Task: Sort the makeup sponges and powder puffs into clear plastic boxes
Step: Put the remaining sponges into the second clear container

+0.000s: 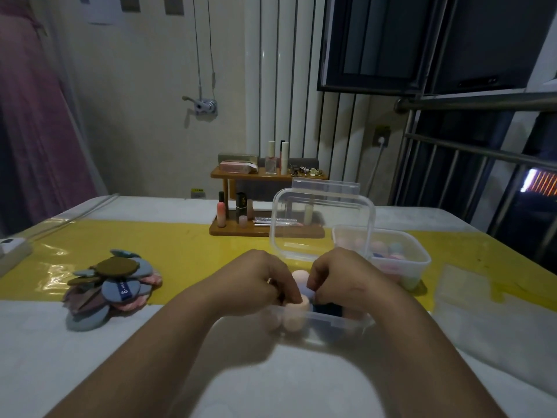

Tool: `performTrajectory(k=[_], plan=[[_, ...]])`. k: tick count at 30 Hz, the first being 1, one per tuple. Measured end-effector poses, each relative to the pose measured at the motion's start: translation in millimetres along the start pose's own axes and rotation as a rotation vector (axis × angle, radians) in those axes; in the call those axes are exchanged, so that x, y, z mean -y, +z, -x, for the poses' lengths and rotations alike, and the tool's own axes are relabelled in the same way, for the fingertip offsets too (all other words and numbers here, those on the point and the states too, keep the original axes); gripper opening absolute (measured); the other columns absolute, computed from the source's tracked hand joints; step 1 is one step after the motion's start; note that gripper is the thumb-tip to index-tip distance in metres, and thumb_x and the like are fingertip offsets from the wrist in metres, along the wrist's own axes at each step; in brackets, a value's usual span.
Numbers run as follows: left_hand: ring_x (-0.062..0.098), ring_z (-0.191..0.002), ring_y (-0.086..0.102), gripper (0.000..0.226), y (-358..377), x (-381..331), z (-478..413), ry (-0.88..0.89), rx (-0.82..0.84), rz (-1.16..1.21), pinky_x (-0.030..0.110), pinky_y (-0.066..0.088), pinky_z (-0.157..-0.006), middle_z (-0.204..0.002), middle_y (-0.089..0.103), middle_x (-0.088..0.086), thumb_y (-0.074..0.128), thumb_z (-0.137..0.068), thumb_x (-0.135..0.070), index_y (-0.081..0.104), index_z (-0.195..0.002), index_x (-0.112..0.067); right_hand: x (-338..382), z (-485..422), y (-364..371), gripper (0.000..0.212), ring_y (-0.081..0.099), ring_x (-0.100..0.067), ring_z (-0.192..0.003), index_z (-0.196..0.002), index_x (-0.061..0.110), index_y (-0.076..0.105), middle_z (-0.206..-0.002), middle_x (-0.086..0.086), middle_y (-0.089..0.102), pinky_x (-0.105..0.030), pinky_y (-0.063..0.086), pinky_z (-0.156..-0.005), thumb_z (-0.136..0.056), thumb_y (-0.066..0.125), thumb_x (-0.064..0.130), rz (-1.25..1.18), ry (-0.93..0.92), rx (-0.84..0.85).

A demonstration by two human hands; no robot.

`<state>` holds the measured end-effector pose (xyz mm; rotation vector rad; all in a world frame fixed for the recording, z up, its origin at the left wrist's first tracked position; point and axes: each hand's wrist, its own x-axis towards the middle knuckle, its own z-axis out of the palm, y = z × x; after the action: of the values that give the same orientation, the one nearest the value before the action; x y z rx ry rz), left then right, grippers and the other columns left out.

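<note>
A clear plastic box [337, 322] sits in front of me with its lid [322, 224] standing open behind it. Pink and blue makeup sponges lie inside. My left hand [259, 282] reaches into the box, fingers curled on a pink sponge [297, 315]. My right hand [340, 279] is over the box too, fingers curled down onto a blue sponge [327, 310]; its fingertips are hidden. A second clear box [401, 260] at the right holds several pastel sponges. A pile of round powder puffs [111, 285] lies at the left.
A wooden cosmetics rack [265, 203] with lipsticks and bottles stands at the back of the table. A yellow strip [168, 248] crosses the white table. A power strip [12, 248] lies at the far left edge. Metal railings stand at the right.
</note>
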<state>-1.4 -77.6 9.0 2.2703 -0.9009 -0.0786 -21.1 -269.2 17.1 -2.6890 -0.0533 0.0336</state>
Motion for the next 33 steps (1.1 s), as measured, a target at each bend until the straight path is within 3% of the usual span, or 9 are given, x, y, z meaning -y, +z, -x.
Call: performTrajectory(k=[3, 5, 9, 12, 16, 22, 26, 29, 33], plan=[[0.003, -0.076, 0.065, 0.05, 4, 4, 1, -0.033, -0.144, 0.156, 0.017, 0.053, -0.065, -0.071, 0.07, -0.015, 0.057, -0.075, 0.015, 0.078, -0.066, -0.029, -2, 2, -4, 0.021, 0.063, -0.009, -0.077, -0.063, 0.032, 0.072, -0.077, 0.011, 0.07, -0.026, 0.054, -0.065, -0.077, 0.065, 0.017, -0.062, 0.003, -0.023], [0.0, -0.077, 0.063, 0.053, 8, 9, -3, -0.049, -0.362, 0.213, 0.016, 0.049, -0.066, -0.072, 0.069, -0.016, 0.054, -0.075, 0.014, 0.07, -0.063, -0.034, -2, 3, -5, 0.022, 0.062, -0.009, -0.077, -0.066, 0.031, 0.073, -0.079, 0.01, 0.069, -0.026, 0.054, -0.067, -0.078, 0.06, 0.017, -0.06, 0.006, -0.051], [0.012, -0.106, 0.058, 0.039, 19, 19, -16, -0.151, -0.695, 0.318, 0.035, 0.049, -0.081, -0.101, 0.066, -0.002, 0.058, -0.077, 0.008, 0.064, -0.075, -0.031, 2, 2, 0, 0.024, 0.062, -0.012, -0.079, -0.068, 0.03, 0.071, -0.083, 0.007, 0.069, -0.029, 0.055, -0.069, -0.083, 0.059, 0.016, -0.056, 0.004, -0.079], [0.013, -0.119, 0.053, 0.035, 23, 25, -23, -0.277, -0.644, 0.437, 0.036, 0.047, -0.094, -0.12, 0.062, -0.005, 0.058, -0.085, 0.001, 0.07, -0.083, -0.031, 6, 2, 3, 0.022, 0.062, -0.014, -0.079, -0.075, 0.026, 0.075, -0.083, 0.005, 0.069, -0.032, 0.057, -0.072, -0.085, 0.058, 0.016, -0.049, 0.002, -0.104], [-0.005, -0.093, 0.058, 0.044, 23, 28, -25, -0.325, -0.494, 0.63, 0.013, 0.049, -0.07, -0.119, 0.061, -0.007, 0.049, -0.096, -0.001, 0.072, -0.097, -0.038, 8, 3, 6, 0.021, 0.062, -0.013, -0.08, -0.083, 0.023, 0.077, -0.084, 0.004, 0.069, -0.033, 0.058, -0.074, -0.087, 0.058, 0.016, -0.072, -0.012, -0.11], [0.019, -0.119, 0.059, 0.043, 25, 31, -26, -0.304, -0.48, 0.807, 0.037, 0.05, -0.103, -0.127, 0.064, -0.001, 0.056, -0.093, 0.003, 0.072, -0.1, -0.036, 8, 3, 7, 0.02, 0.061, -0.012, -0.08, -0.081, 0.026, 0.074, -0.085, 0.006, 0.068, -0.027, 0.053, -0.068, -0.088, 0.057, 0.017, -0.077, -0.029, -0.117], [0.018, -0.111, 0.064, 0.048, 19, 37, -22, -0.293, -0.545, 0.799, 0.037, 0.052, -0.099, -0.114, 0.068, -0.003, 0.053, -0.09, 0.01, 0.072, -0.099, -0.034, 11, 2, 10, 0.018, 0.054, -0.003, -0.08, -0.082, 0.035, 0.067, -0.092, 0.015, 0.062, -0.019, 0.042, -0.066, -0.087, 0.058, 0.019, -0.115, -0.173, -0.24], [0.014, -0.106, 0.065, 0.052, 12, 42, -20, -0.313, -0.595, 0.78, 0.033, 0.054, -0.095, -0.112, 0.066, -0.007, 0.046, -0.089, 0.015, 0.07, -0.101, -0.03, 10, -1, 11, 0.016, 0.05, -0.001, -0.079, -0.09, 0.029, 0.07, -0.091, 0.015, 0.055, -0.015, 0.035, -0.066, -0.087, 0.06, 0.017, -0.124, -0.256, -0.401], [0.016, -0.103, 0.065, 0.045, 0, 53, -19, -0.395, -0.663, 0.76, 0.032, 0.056, -0.088, -0.111, 0.064, -0.008, 0.048, -0.09, 0.016, 0.069, -0.103, -0.022, 8, -7, 15, 0.019, 0.052, -0.013, -0.097, -0.096, 0.025, 0.068, -0.103, 0.01, 0.053, -0.027, 0.042, -0.077, -0.083, 0.063, 0.012, -0.238, -0.181, -0.589]])
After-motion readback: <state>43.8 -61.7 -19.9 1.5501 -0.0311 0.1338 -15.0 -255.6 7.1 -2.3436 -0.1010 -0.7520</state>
